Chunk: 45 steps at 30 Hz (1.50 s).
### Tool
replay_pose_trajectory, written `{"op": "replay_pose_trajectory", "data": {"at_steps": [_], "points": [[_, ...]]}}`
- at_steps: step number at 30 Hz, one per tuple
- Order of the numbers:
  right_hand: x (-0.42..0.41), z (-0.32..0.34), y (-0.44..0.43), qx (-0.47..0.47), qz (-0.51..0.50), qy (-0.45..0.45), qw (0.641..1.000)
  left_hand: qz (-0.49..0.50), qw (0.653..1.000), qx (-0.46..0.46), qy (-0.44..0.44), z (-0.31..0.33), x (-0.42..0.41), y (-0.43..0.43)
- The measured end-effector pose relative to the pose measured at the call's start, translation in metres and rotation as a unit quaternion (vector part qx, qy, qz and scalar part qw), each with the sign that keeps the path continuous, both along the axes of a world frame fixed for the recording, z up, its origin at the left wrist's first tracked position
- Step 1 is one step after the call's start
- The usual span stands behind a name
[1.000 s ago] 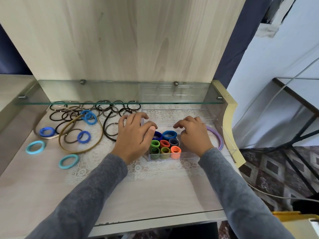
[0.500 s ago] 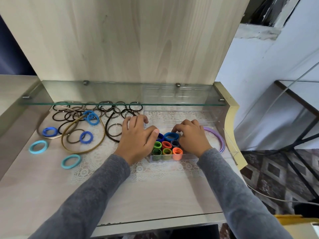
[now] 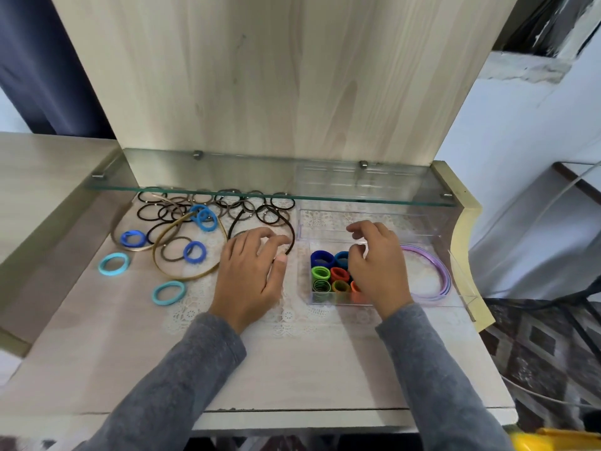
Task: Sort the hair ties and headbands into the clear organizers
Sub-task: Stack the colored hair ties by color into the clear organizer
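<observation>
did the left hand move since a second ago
Yes. The left hand has drawn leftward off the clear organizer, now apart from its left wall.

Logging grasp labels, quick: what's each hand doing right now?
Left hand: open, fingers loosely curled, holding nothing.
Right hand: open, loosely curled above the clear organizer, holding nothing.

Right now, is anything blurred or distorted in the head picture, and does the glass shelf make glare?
Head view: the left hand and right hand look slightly motion-blurred; the glass shelf shows a pale reflection, no strong glare; the wide lens splays the sides of the wooden back panel; the light is soft and shadows are faint.
</observation>
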State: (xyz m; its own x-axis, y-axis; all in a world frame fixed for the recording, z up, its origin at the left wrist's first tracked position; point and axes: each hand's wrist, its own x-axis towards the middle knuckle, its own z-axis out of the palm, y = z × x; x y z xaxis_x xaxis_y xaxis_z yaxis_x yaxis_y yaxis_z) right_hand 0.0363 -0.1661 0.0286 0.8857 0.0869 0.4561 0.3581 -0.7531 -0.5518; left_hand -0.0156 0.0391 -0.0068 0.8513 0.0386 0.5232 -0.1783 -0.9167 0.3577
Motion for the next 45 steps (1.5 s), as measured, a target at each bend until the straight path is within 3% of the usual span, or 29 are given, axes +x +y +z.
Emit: {"op": "replay_pose_trajectory", "data": {"at_steps": [4, 14, 31, 37, 45], "points": [[-0.011, 0.000, 0.032, 0.032, 0.032, -0.065, 0.997, 0.035, 0.999, 0.011, -0.007, 0.001, -0.009, 0.016], [-0.030, -0.007, 0.098, -0.104, 0.073, -0.138, 0.982, 0.111, 0.991, 0.059, -0.051, -0.003, -0.029, 0.070], [-0.033, -0.037, 0.170, -0.170, 0.177, -0.059, 0.968, 0.302, 0.950, 0.007, 0.074, -0.001, -0.043, 0.143], [-0.032, -0.040, 0.183, -0.189, 0.192, -0.065, 0.961, 0.325, 0.935, -0.007, 0.139, -0.002, -0.039, 0.150], [-0.029, -0.045, 0.184, -0.193, 0.201, -0.056, 0.959, 0.339, 0.928, -0.012, 0.156, -0.003, -0.039, 0.150]]}}
